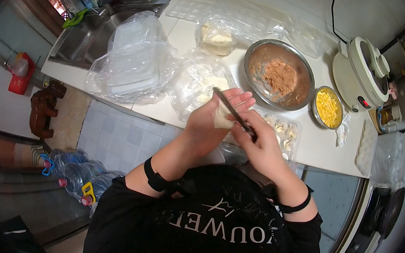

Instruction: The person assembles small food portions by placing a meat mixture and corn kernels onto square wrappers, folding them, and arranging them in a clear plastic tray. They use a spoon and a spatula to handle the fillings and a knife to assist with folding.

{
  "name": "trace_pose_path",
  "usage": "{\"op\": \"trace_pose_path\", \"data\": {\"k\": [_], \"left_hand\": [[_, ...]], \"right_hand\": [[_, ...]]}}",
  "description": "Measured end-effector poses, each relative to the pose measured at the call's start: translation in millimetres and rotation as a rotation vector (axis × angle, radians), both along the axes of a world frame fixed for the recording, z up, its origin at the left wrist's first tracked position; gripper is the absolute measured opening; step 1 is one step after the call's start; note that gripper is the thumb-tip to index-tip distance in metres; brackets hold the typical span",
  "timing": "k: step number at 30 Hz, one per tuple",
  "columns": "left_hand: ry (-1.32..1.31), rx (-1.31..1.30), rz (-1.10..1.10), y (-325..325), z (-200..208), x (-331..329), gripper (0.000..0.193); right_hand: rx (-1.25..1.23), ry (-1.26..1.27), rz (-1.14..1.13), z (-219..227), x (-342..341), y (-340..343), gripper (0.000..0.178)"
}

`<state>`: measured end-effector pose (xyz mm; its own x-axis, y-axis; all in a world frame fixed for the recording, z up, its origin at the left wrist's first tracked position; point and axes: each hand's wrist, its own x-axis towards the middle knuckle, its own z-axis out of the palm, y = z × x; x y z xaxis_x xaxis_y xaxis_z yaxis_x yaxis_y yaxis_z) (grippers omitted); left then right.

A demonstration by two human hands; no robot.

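Note:
My left hand (206, 123) is palm up with its fingers stretched out, holding a pale square dough wrapper (223, 117). In my right hand (262, 142) is a dark slim utensil (236, 113), its far end lying over the left fingers. I cannot tell whether anything sits on the wrapper. Beyond my hands, a large steel bowl (310, 71) holds pinkish-brown minced filling (280, 77). A smaller metal bowl (316, 111) of yellow corn kernels (328, 109) stands to its right. Partly behind my right hand, a clear compartment tray (296, 142) contains several pale filled dumplings (280, 129).
An open plastic bag with wrappers (195, 78) lies left of the bowl, another bagged stack (217, 39) behind it. Bagged clear trays (131, 71) lie beside the sink (82, 38). At right stand a white electric cooker (353, 74) and a crumpled tissue (342, 132). Large water bottles (77, 174) stand on the floor.

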<state>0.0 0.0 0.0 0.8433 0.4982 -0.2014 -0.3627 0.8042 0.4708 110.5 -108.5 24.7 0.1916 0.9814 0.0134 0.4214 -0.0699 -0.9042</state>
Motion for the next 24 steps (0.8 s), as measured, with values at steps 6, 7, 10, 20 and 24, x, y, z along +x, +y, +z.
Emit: {"op": "trace_pose_path", "data": {"k": [6,7,10,20,24], "left_hand": [[-0.092,-0.066,0.012,5.5,5.9,-5.2,0.045],[-0.100,-0.068,0.016,5.0,6.8,-5.4,0.045],[-0.107,-0.075,0.021,4.0,7.4,-4.1,0.044],[-0.190,-0.039,0.000,4.6,3.4,-2.7,0.042],[-0.265,-0.073,-0.010,5.4,-1.6,-1.8,0.043]], "right_hand": [[-0.202,0.359,0.045,19.3,30.6,-22.2,0.028],[-0.209,0.367,0.065,18.8,31.6,-22.2,0.028],[-0.250,0.371,0.104,18.0,34.3,-20.9,0.027],[-0.320,0.440,0.086,17.2,34.4,-20.0,0.024],[-0.323,0.419,0.086,13.1,35.6,-18.5,0.024]]}}
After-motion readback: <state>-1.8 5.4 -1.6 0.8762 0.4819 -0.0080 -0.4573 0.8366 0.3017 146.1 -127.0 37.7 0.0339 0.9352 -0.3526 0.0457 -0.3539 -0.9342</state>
